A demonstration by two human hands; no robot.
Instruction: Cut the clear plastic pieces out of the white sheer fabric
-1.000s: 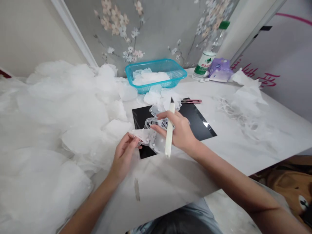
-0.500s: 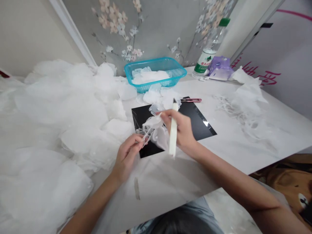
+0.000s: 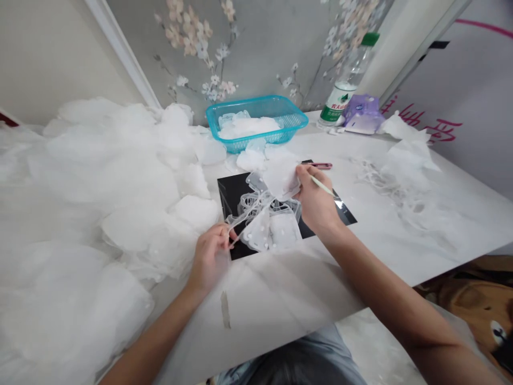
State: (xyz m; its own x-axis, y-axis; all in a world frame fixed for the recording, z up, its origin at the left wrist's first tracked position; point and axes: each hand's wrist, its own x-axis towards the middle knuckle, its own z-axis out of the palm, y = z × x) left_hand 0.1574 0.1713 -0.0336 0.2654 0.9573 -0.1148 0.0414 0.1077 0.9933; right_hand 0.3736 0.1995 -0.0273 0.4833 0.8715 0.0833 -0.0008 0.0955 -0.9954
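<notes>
Head view: seen from above, with both forearms entering from the bottom edge.
Left hand: the fingers are closed in a pinch on a thin strand of the beaded tulle piece; the grip itself is partly hidden by them.
Right hand: the fingers are pinched on the piece's upper edge, and a slim white tool is held along them, half hidden.
Piece position: it is held bunched just above a black mat on the tabletop; its layers are hard to separate.
Surroundings: a tulle heap is piled at left; a turquoise basket stands beyond; pink-handled snips are partly covered by the piece.
</notes>
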